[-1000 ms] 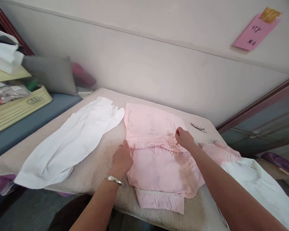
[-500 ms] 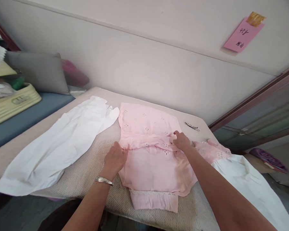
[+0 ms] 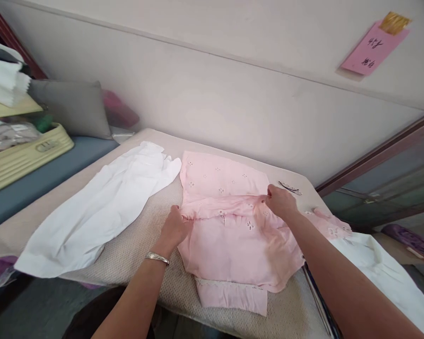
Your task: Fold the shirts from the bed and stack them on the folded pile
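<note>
A pink garment with cut-out flower embroidery lies spread on the padded table. A gathered fold runs across its middle. My left hand, with a silver bangle at the wrist, grips the fold's left end. At the fold's right end, my right hand pinches the cloth, fingertips pressed together. Left of the pink garment lies a white garment. Partly behind my right forearm are another white garment and a pink embroidered piece.
A pair of glasses rests near the table's far edge. A wall with a pink note rises behind. On the left are a grey cushion and a cream plastic basket with bagged items.
My right hand has closed on the fold's right end and drawn it slightly outward. The view has shifted a little left, and a dark, thin object now shows beside my right forearm.
</note>
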Action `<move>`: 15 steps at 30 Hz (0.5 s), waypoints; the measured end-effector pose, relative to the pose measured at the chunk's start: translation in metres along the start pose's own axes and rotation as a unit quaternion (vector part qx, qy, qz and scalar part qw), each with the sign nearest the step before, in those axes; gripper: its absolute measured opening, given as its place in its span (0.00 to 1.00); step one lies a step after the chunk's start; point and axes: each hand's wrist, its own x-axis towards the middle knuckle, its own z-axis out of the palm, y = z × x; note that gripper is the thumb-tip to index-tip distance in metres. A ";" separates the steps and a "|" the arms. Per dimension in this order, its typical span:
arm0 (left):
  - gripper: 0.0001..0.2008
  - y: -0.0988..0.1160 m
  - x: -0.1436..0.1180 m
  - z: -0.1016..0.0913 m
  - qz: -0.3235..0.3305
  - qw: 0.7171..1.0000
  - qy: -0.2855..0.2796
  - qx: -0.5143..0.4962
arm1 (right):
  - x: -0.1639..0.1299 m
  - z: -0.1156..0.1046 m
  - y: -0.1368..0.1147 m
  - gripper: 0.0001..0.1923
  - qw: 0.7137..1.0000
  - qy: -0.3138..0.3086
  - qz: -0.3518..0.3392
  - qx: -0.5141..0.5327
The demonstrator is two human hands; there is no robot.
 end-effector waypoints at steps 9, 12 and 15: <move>0.21 -0.003 0.001 0.004 0.020 0.992 -0.028 0.124 | -0.019 -0.020 0.047 0.07 0.892 0.299 -0.005 0.339; 0.12 -0.004 -0.001 0.004 0.042 0.985 -0.024 0.165 | -0.018 -0.003 0.058 0.08 0.883 0.282 0.040 0.372; 0.11 -0.005 -0.004 0.005 0.059 0.981 -0.018 0.183 | -0.016 0.014 0.069 0.13 0.874 0.273 0.077 0.394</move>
